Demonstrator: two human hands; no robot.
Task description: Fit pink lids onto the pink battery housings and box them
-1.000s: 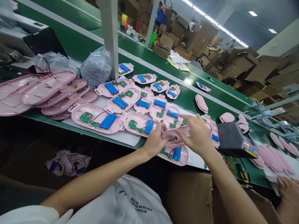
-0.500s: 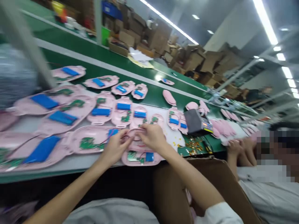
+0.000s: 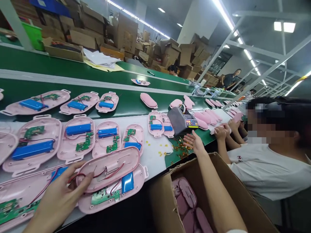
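Observation:
My left hand (image 3: pixel 65 187) grips the left end of a pink shell cover (image 3: pixel 110 168) with red wires inside. The cover is tilted above a pink shell (image 3: pixel 141 173) that carries a green circuit board (image 3: pixel 105 196) and a blue battery (image 3: pixel 127 182). My right hand (image 3: pixel 195 144) is stretched out with fingers apart, holding nothing, over small orange-gold pieces (image 3: pixel 181 147) scattered on the green table. Just behind it stands a dark grey box-shaped device (image 3: pixel 176 120) with a lit panel.
Open pink shells with boards and batteries (image 3: pixel 78 137) line the white mat at left. A cardboard box (image 3: pixel 167 194) holding pink shells stands below my right arm. A person (image 3: pixel 269 165) sits at the right, hands near the table edge. More pink shells (image 3: pixel 148 100) lie on the green surface.
My right hand has left the cover and moved right to the orange-gold pieces, its fingers now spread. My left hand still holds the cover. The view has shifted right.

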